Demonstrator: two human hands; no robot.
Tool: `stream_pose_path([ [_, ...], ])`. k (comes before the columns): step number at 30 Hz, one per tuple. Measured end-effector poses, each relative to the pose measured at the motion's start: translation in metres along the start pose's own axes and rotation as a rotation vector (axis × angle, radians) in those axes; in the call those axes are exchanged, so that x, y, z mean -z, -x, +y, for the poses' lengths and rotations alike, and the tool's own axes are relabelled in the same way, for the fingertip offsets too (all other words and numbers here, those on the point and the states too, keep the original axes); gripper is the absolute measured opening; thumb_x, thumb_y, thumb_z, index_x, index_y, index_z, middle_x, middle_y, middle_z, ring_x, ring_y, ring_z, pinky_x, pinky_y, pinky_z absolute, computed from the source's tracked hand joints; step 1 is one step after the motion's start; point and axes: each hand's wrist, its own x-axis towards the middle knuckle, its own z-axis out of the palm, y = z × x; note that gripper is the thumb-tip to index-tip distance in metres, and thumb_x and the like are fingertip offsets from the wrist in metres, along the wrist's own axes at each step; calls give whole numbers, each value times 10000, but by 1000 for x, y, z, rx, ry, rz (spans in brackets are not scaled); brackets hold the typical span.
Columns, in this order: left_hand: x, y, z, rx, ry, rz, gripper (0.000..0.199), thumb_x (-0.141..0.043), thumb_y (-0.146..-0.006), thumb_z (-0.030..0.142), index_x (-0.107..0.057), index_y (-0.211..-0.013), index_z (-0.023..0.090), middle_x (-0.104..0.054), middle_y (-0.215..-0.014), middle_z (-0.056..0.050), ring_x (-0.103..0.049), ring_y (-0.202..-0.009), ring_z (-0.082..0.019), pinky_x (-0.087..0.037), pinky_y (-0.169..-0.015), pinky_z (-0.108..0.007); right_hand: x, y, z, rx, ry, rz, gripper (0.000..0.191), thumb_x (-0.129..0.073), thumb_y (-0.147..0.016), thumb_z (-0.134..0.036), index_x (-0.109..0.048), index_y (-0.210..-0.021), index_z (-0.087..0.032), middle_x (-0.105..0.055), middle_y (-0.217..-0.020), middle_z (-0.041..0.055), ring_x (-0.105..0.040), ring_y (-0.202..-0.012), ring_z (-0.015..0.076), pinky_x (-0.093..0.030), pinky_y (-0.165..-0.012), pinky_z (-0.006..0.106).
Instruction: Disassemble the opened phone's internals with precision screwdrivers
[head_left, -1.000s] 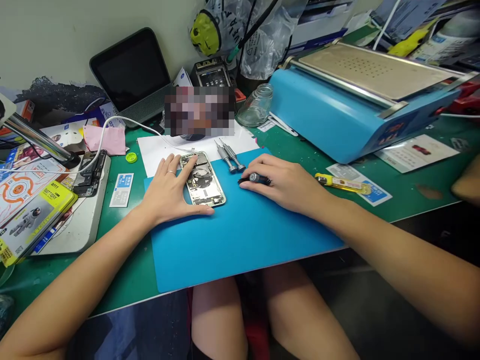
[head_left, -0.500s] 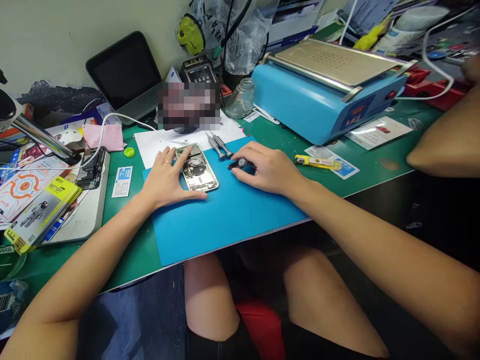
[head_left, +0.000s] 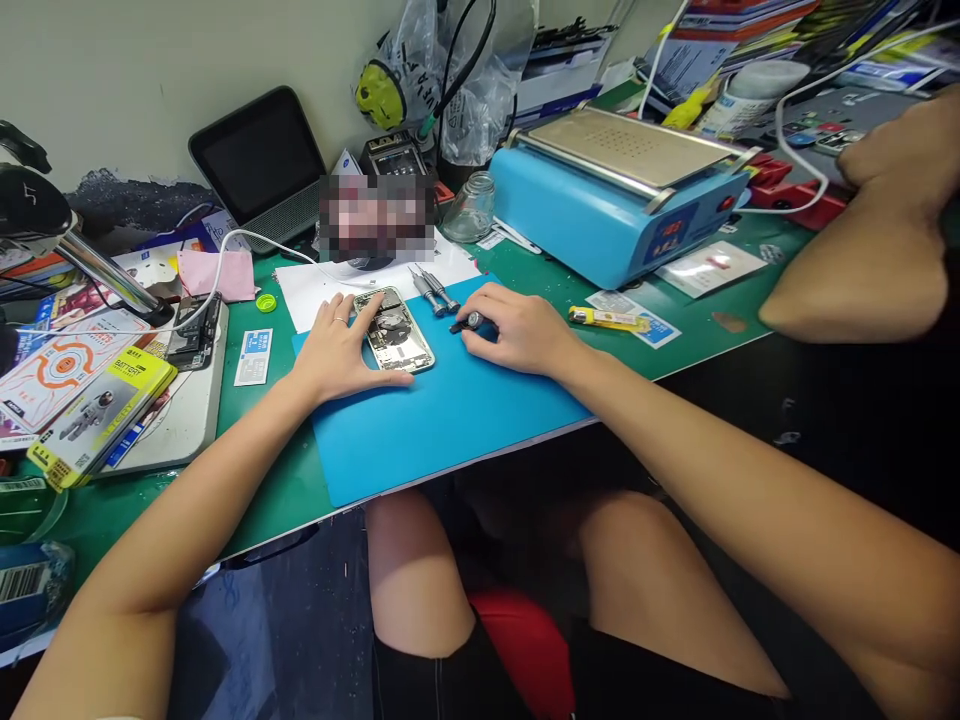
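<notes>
An opened smartphone [head_left: 395, 335], its inner parts bare, lies on the blue mat [head_left: 442, 430]. My left hand [head_left: 341, 345] is spread beside it, index finger on its upper left part and thumb stretched along its lower edge. Just right of the phone, my right hand [head_left: 517, 328] has its fingers closed around a small dark tool [head_left: 474, 320] with a round silvery end. Most of that tool is hidden, so its kind is unclear. Two slim screwdrivers [head_left: 433, 290] lie between the hands at the mat's far edge.
A blue heating plate machine [head_left: 600, 205] stands behind, near a glass jar [head_left: 472, 208]. A yellow cutter [head_left: 609, 319] lies right of my hand. At left are a lamp [head_left: 112, 270], a battery box [head_left: 105, 410] and a white cable [head_left: 219, 275]. Another person's arm [head_left: 862, 250] rests at right.
The camera view has shifted slightly, showing more of the right side of the bench. Both hands keep nearly the same places by the phone, the right one still closed around the dark tool.
</notes>
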Motion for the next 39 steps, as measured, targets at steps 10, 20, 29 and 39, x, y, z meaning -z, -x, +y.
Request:
stream_pose_path([
  [10,1,-3,0,-9,17,-73,1400,-565,-582,1027,-168,-1669,240,-112,-1736,-184,-17,-1595,-476,-89,-1286,-637,-1,2,7,31,-13,14,262,-537,-836,-226,-682,-1053,-211,-708,-1152,87,-696,-855,239,-505,-680,338],
  [20,1,-3,0,-19,14,-85,1395,-544,-581,1036,-180,-1667,240,-122,-1735,-180,-30,-1596,-470,-80,-1290,-639,-3,4,12,-57,-174,77,419,-559,-738,-200,-571,-1157,-215,-711,-1041,59,-567,-582,172,-469,-600,357],
  [29,3,0,-5,-88,45,-112,1341,-524,-605,1034,-217,-1659,263,-106,-1739,-165,-15,-1599,-462,-53,-1294,-647,-1,9,11,-24,-327,282,295,-551,-765,-143,-590,-1029,-268,-605,-844,31,-553,-643,199,-459,-587,355],
  [39,5,0,0,-53,79,-83,1395,-641,-547,1001,-270,-1644,223,-251,-1681,-217,-105,-1587,-485,-124,-1289,-666,36,-27,-21,247,-371,393,129,-658,-896,-201,-660,-992,-286,-621,-704,-41,-557,-553,126,-449,-537,294],
])
